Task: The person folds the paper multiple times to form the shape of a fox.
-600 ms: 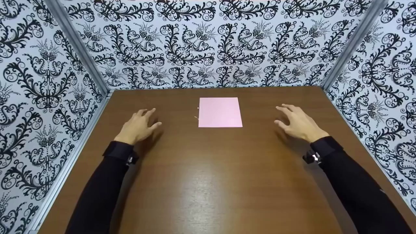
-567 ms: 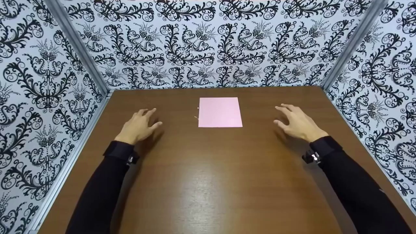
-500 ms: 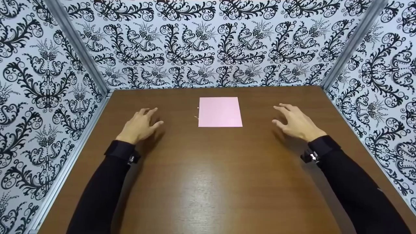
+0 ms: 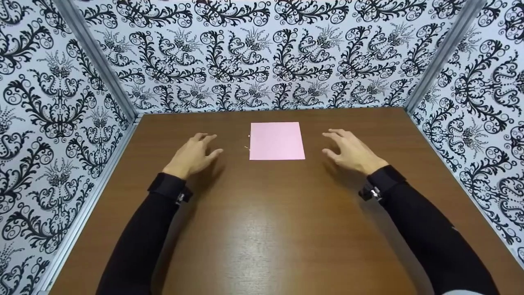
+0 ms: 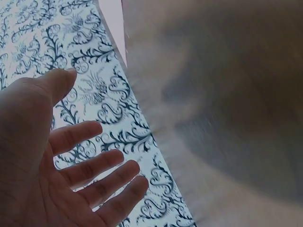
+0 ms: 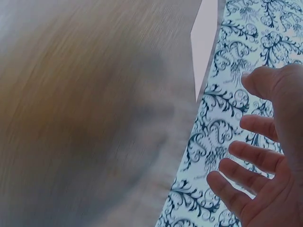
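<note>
A square pink sheet (image 4: pixel 277 141), which looks like paper, lies flat on the brown table toward its far edge. To its left my left hand (image 4: pixel 193 155) hovers palm down above the table, fingers spread and holding nothing. My right hand (image 4: pixel 352 150) is on the other side of the sheet, a little closer to it, also with loose, spread fingers and nothing in them. Neither hand touches the sheet. In the left wrist view a corner of the pink sheet (image 5: pixel 116 23) shows at the top; the right wrist view has the sheet (image 6: pixel 203 47) beyond my thumb.
The wood-grain table (image 4: pixel 262 221) fills the space between my arms. Tiny light specks (image 4: pixel 247 146) lie beside the sheet's left edge. Walls with black floral patterns (image 4: pixel 262 53) close off the back and both sides, joined by grey metal posts (image 4: pixel 446 53).
Both hands have moved inward toward the pink sheet, the left one rightward and the right one leftward. The sheet has stayed in place.
</note>
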The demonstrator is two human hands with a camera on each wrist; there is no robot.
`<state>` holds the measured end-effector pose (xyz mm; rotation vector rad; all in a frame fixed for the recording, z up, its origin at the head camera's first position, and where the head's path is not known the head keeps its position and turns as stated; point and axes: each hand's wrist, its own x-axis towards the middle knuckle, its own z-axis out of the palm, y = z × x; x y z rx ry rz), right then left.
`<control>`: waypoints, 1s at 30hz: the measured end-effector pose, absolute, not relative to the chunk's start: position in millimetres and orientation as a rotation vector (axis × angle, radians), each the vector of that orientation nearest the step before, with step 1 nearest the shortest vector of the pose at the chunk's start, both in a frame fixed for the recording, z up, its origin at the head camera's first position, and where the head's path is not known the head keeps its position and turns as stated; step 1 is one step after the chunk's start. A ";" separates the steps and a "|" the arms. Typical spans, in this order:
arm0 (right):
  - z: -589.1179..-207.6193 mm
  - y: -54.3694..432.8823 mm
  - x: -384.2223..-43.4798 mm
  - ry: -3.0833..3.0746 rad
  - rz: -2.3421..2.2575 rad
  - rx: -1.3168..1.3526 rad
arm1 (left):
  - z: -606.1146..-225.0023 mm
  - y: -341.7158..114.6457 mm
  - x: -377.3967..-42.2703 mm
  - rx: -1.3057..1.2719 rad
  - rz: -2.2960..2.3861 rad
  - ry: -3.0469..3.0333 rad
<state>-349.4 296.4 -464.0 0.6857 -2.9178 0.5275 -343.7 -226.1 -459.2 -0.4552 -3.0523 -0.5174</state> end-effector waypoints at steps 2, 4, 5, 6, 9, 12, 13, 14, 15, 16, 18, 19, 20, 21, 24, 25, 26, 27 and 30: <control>-465.8 289.3 -351.4 -2.918 0.534 0.697 | -458.7 -218.5 -344.5 -0.472 -0.526 -3.048; -467.1 282.3 -352.9 -2.912 0.543 0.716 | -458.9 -210.9 -345.9 -0.488 -0.537 -3.044; -467.4 279.0 -353.3 -2.910 0.548 0.725 | -459.1 -207.2 -346.6 -0.496 -0.541 -3.044; -467.8 275.9 -354.0 -2.911 0.552 0.731 | -459.1 -203.1 -347.0 -0.504 -0.545 -3.042; -468.4 266.3 -355.4 -2.911 0.568 0.753 | -460.1 -190.9 -348.6 -0.539 -0.547 -3.037; -469.1 256.6 -356.9 -2.912 0.582 0.780 | -461.5 -178.8 -349.2 -0.574 -0.545 -3.037; -469.4 253.2 -357.6 -2.911 0.586 0.791 | -462.2 -174.8 -349.5 -0.587 -0.545 -3.037; -469.9 249.8 -358.6 -2.907 0.590 0.803 | -462.6 -171.0 -349.7 -0.597 -0.546 -3.038; -470.5 246.3 -359.6 -2.901 0.590 0.818 | -463.2 -167.1 -350.3 -0.610 -0.546 -3.036; -471.1 242.9 -360.8 -2.894 0.589 0.833 | -463.6 -163.2 -350.9 -0.622 -0.549 -3.033; -472.6 236.3 -363.2 -2.879 0.581 0.859 | -464.1 -155.1 -352.6 -0.654 -0.547 -3.022; -473.5 233.2 -364.6 -2.871 0.579 0.872 | -464.4 -151.1 -353.8 -0.671 -0.551 -3.015; -474.6 230.4 -365.9 -2.862 0.576 0.885 | -464.6 -147.0 -355.1 -0.689 -0.552 -3.008; -475.5 227.7 -366.8 -2.855 0.575 0.896 | -464.8 -142.9 -356.2 -0.707 -0.549 -3.000; -479.0 220.6 -368.6 -2.843 0.579 0.926 | -465.9 -131.2 -359.6 -0.752 -0.529 -2.991; -480.5 218.4 -369.0 -2.840 0.576 0.937 | -466.5 -127.4 -360.7 -0.764 -0.524 -2.993; -482.0 216.4 -369.1 -2.834 0.574 0.950 | -467.0 -123.8 -361.6 -0.774 -0.516 -2.998; -483.4 214.4 -369.1 -2.832 0.573 0.961 | -467.6 -120.2 -362.6 -0.782 -0.509 -3.005; -488.5 209.1 -370.5 -2.823 0.552 0.992 | -470.1 -110.7 -366.4 -0.801 -0.481 -3.038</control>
